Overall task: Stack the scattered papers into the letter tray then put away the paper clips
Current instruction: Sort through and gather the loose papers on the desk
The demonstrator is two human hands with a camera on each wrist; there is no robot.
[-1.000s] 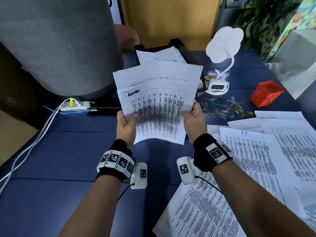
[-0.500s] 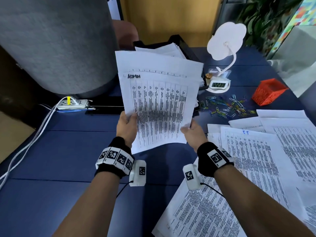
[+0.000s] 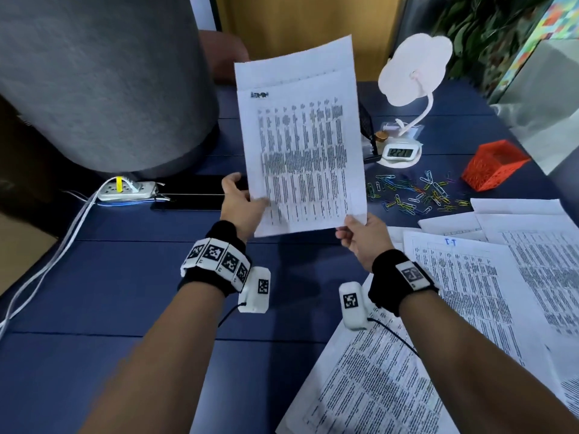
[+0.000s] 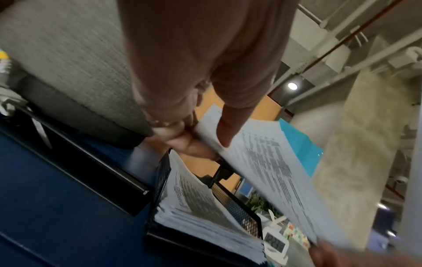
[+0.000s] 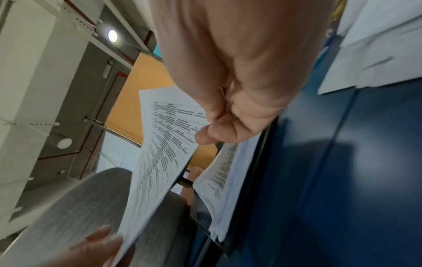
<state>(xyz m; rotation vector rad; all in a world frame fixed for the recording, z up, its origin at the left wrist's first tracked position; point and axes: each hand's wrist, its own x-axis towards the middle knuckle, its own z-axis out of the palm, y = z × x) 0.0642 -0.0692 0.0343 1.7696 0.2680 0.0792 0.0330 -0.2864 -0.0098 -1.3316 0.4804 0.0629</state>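
Both hands hold a thin stack of printed papers (image 3: pixel 300 145) upright above the blue desk. My left hand (image 3: pixel 241 202) grips its lower left edge, thumb on the front (image 4: pixel 226 130). My right hand (image 3: pixel 360 233) pinches the lower right corner (image 5: pixel 205 133). The black mesh letter tray (image 3: pixel 366 120) is mostly hidden behind the sheets; in the left wrist view the tray (image 4: pixel 235 204) holds a pile of papers (image 4: pixel 194 207) just below the held stack. Coloured paper clips (image 3: pixel 413 192) lie scattered on the desk to the right.
More printed sheets (image 3: pixel 470 292) cover the desk's right side. An orange mesh basket (image 3: pixel 495 164) stands beyond the clips. A white cloud-shaped lamp (image 3: pixel 413 70) and a small clock (image 3: pixel 399 151) sit beside the tray. A grey cylinder (image 3: pixel 94 83) and power strip (image 3: pixel 125 189) stand left.
The held stack has risen and tipped upright, moving forward over the tray. My right hand has slid down to the lower right corner.
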